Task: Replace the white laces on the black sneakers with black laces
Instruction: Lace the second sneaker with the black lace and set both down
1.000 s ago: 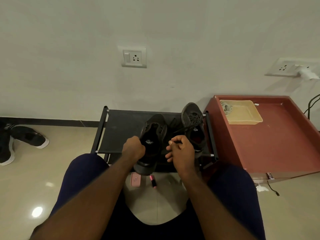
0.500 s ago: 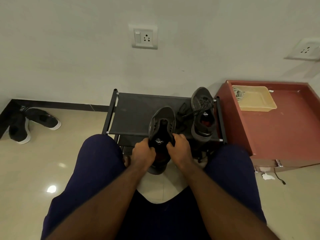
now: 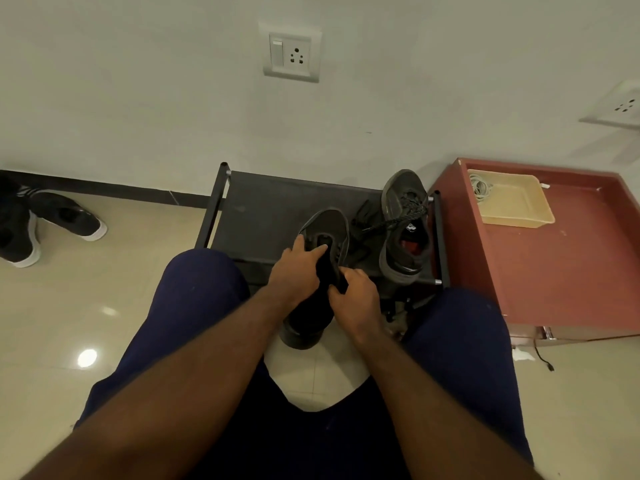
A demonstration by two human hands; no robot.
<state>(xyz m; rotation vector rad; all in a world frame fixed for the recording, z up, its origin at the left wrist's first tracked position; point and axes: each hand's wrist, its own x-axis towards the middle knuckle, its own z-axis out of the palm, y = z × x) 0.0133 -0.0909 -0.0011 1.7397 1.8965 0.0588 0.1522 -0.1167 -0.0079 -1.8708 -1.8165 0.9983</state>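
Note:
A black sneaker (image 3: pixel 329 226) without visible laces is held between my knees, toe resting on the black shoe rack (image 3: pixel 263 209). My left hand (image 3: pixel 298 265) lies over its left side with the fingers reaching into the opening by the tongue. My right hand (image 3: pixel 356 299) grips the sneaker's right side near the collar. A second black sneaker (image 3: pixel 403 202) stands on the rack's right end, laced with a dark speckled lace whose loose end (image 3: pixel 381 225) trails to the left. No white lace shows on either shoe.
A red-brown cabinet (image 3: pixel 571 271) stands to the right, carrying a beige tray (image 3: pixel 516 202) with a coiled white cord. Two black shoes with white soles (image 3: pixel 52 220) lie on the tiled floor at left. The wall behind has switch sockets (image 3: pixel 292 53).
The held sneaker has come nearer to me, and the view tipped down. My left hand moved from its heel up over the opening; my right hand shifted from mid-air onto its right side.

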